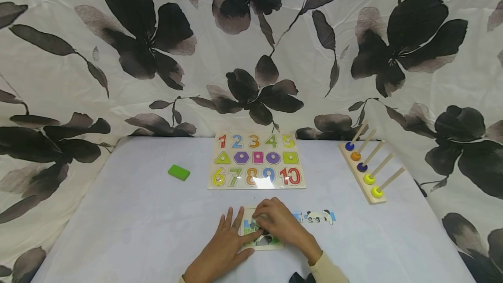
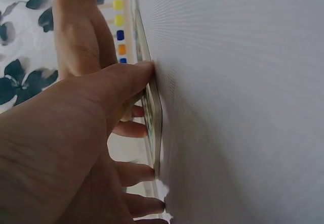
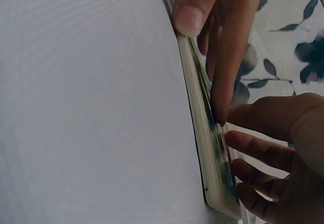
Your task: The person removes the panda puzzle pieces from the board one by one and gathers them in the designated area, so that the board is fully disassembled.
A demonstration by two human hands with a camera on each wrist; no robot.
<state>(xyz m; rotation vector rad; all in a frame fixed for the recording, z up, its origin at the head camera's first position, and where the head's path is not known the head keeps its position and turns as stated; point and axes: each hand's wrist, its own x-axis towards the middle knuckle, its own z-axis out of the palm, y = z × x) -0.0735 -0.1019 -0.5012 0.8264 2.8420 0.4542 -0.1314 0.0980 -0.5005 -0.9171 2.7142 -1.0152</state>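
A small wooden picture puzzle (image 1: 271, 246) with green, blue and panda-like parts lies flat near the front of the table. My left hand (image 1: 225, 248) rests on its left side with fingers spread; the thumb and index finger reach across it. In the left wrist view the thumb presses by the board's edge (image 2: 158, 123). Over the upper right of the puzzle is my right hand (image 1: 280, 222), fingers bent. Its fingertips (image 3: 234, 139) touch the puzzle's face in the right wrist view; whether a piece sits between them is hidden. Panda puzzle pieces (image 1: 320, 217) lie just right.
Behind the puzzle lies a wooden number-and-shape board (image 1: 256, 182). A green block (image 1: 179, 172) is at the left. On the right stands a peg rack (image 1: 365, 182) with coloured beads. A dark object (image 1: 301, 278) shows at the front edge. Floral cloth (image 1: 243, 91) hangs behind.
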